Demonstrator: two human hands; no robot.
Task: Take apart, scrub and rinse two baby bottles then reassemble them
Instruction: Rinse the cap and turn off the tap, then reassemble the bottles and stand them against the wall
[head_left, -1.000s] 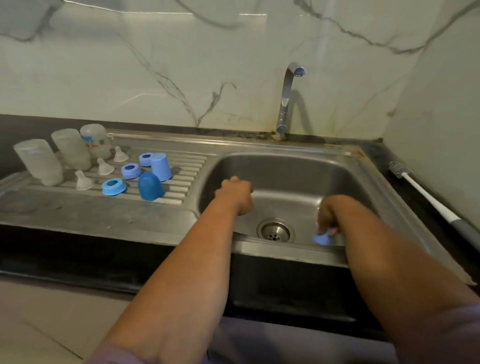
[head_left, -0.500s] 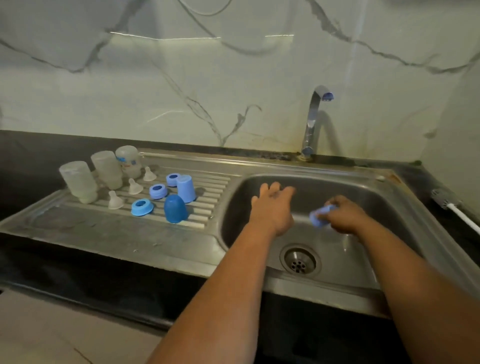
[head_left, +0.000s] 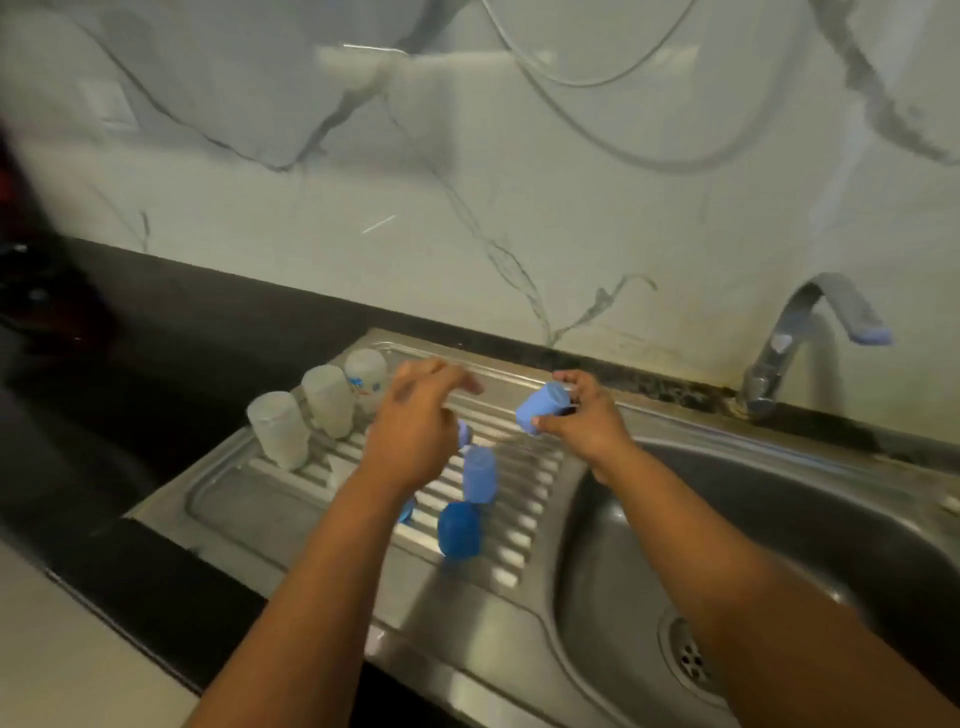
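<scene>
My right hand (head_left: 587, 421) grips a light blue bottle cap (head_left: 543, 408) in the air above the back of the ribbed draining board (head_left: 519, 551). My left hand (head_left: 415, 431) hovers over the board with loose fingers and holds nothing; it hides the nipples and most of the blue rings. Three frosted bottle bodies (head_left: 278, 431) (head_left: 328, 401) (head_left: 366, 375) stand upside down at the board's back left. Another light blue cap (head_left: 479, 474) and a darker blue cap (head_left: 460, 530) stand on the ribs. The frame is blurred.
The steel sink basin (head_left: 810, 530) with its drain (head_left: 688, 657) lies at the right. The tap (head_left: 789, 348) rises at the back right. A black counter (head_left: 156, 338) runs along the marble wall.
Both hands have left the sink basin and moved left over the draining board. My right hand has carried the light blue cap along. The view has swung left.
</scene>
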